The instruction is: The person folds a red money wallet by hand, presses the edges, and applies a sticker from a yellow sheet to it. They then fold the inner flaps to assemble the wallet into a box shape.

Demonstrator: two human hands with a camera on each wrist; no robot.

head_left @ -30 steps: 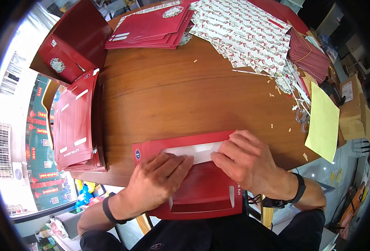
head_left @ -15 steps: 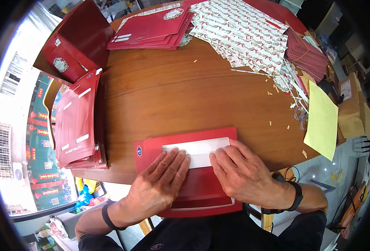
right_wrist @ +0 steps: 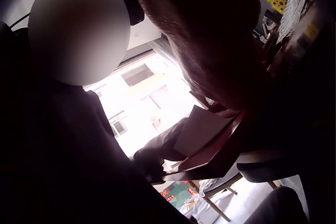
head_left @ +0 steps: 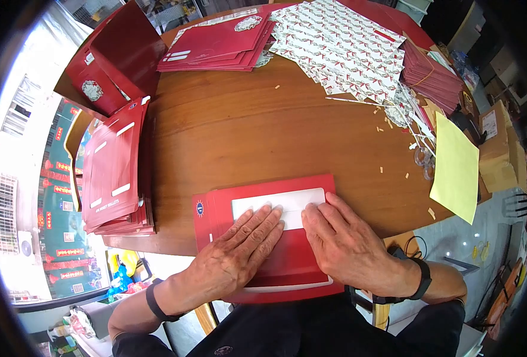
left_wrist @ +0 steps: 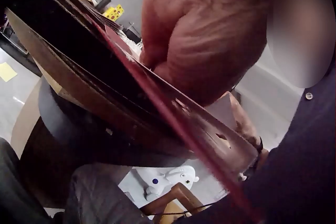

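Observation:
A red printed packaging card (head_left: 290, 259) lies at the table's near edge, its lower part jutting out over the person's lap. Across its upper part runs a white strip (head_left: 293, 197), and a white-edged slot shows lower down. The left hand (head_left: 237, 253) rests flat on the card, straight fingertips on the strip. On the card's right side, the right hand (head_left: 350, 247) presses with bent fingers, its fingertips at the strip's right end. Seen edge-on in the left wrist view, the card (left_wrist: 157, 98) passes below the left hand (left_wrist: 210, 40). The right wrist view is dark.
Similar red cards are stacked (head_left: 111, 172) at the left, beside a standing red folder (head_left: 126, 53). Farther back lie more red cards (head_left: 216, 38), patterned white sheets (head_left: 335, 50) and a banded red stack (head_left: 427, 77). A yellow sheet (head_left: 456, 169) and scissors (head_left: 425, 162) lie at the right.
The left fingers have straightened from a curled pose and lie flat on the strip. The right hand has loosened from a tighter curl and lowered onto the card. More of the white strip shows.

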